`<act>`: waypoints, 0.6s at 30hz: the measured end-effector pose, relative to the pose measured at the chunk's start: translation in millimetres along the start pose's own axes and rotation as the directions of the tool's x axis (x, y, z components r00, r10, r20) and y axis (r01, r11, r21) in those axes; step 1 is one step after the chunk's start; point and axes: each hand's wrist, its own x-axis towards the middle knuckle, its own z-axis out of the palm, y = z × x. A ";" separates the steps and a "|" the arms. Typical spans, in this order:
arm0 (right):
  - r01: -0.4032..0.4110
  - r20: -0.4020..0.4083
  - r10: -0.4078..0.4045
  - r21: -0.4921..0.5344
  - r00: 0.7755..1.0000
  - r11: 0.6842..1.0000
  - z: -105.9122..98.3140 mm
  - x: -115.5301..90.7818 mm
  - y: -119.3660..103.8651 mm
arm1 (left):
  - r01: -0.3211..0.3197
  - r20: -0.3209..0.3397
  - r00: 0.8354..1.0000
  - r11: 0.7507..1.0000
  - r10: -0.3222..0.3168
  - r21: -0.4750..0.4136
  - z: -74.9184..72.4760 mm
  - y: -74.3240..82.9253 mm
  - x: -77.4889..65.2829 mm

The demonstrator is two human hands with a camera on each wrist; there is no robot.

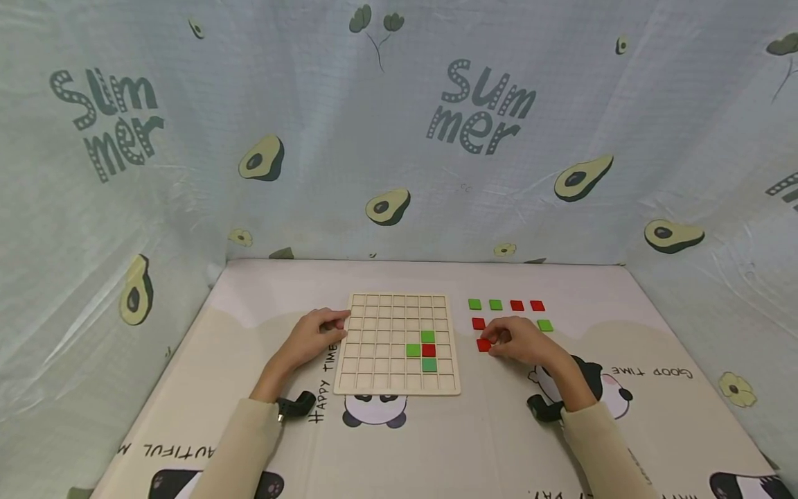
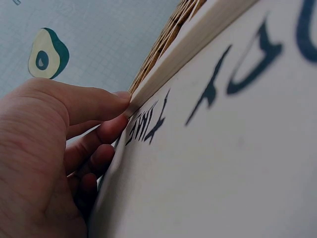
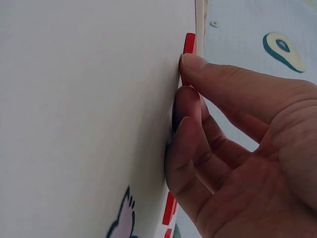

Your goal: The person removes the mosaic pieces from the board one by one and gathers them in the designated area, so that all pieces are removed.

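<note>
A pale wooden board [image 1: 377, 353] with a grid of square cells lies flat. Some cells hold tiles: a red tile [image 1: 428, 351] with green tiles [image 1: 413, 351] around it. My left hand [image 1: 314, 337] touches the board's left edge with thumb and fingertips; in the left wrist view, the thumb meets the board's side [image 2: 163, 74]. To the right of the board, my right hand [image 1: 519, 339] pinches a loose red tile [image 1: 483, 345] at the table surface. In the right wrist view, thumb and fingertips are at that tile's [image 3: 188, 44] near end.
Several loose tiles lie beyond the right hand: green ones [image 1: 475, 304] and red ones [image 1: 517, 305] in a row, another red tile [image 1: 478, 324] and a green tile [image 1: 545, 326] below. The printed tablecloth [image 1: 436, 443] meets a patterned curtain [image 1: 324, 201] behind.
</note>
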 end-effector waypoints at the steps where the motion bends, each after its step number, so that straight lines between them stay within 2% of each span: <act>1: -0.002 0.000 0.002 0.000 1.000 1.000 -0.1 -0.1 -0.2 | 0.000 0.000 1.000 1.000 0.000 0.002 -0.1 0.1 0.0; 18: 0.005 -0.015 -0.005 0.007 1.000 1.000 0.7 0.1 0.9 | 0.002 0.001 1.000 1.000 -0.002 -0.009 -0.1 1.1 -0.1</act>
